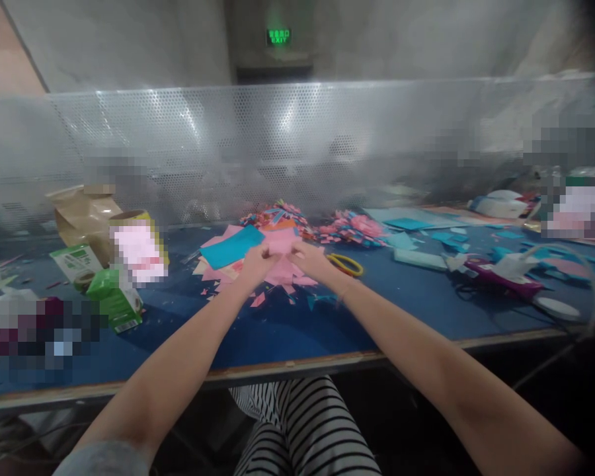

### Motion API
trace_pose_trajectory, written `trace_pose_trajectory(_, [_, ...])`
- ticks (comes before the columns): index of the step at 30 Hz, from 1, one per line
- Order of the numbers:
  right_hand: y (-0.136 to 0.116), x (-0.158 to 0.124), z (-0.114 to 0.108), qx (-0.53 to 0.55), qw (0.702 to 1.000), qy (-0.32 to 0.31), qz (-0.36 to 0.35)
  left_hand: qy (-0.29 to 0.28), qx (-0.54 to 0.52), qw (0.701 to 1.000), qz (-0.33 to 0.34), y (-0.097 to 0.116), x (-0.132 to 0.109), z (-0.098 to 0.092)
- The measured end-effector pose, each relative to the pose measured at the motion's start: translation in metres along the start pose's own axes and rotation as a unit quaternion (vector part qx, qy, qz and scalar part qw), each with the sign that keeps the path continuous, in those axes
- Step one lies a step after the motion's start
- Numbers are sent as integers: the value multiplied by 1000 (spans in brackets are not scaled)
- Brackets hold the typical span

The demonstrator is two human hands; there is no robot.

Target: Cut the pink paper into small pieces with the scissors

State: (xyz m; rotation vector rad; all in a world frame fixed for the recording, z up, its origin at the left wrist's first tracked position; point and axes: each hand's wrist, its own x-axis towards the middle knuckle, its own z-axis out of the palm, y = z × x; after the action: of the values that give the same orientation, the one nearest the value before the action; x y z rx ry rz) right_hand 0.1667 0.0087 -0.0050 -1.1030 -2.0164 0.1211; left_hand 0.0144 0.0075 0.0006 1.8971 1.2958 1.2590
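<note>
Pink paper point(280, 247) is getting pinched from 2 sides, left hand point(256, 262) and right hand point(308, 259) fingers both gripping it, and turquoise sheet point(232, 247) is lying just beside the left.

Apparently a workshop — lit EXIT sign point(278, 36), perforated metal screen point(287, 142), long blue worktable point(287, 324) strewn with paper scraps point(353, 228).

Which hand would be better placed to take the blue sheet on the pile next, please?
Probably the left hand: it is beside the blue sheet, while the right hand is across the pink paper.
</note>
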Motion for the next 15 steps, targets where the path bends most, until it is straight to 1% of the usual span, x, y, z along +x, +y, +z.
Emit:
trace_pose_trajectory(3, [-2,0,2,2,1000,24,-16,6,-41,999,-10,-4,1,0])
trace_pose_trajectory(6, [-3,1,4,-4,998,51,-22,25,-107,993,-43,-6,2,0])
trace_pose_trajectory(11, [0,0,7,-26,996,78,-31,54,-251,963,-85,-5,1,2])
trace_pose_trajectory(15, [0,-2,7,-37,994,79,-65,67,-300,947,-95,-6,1,4])
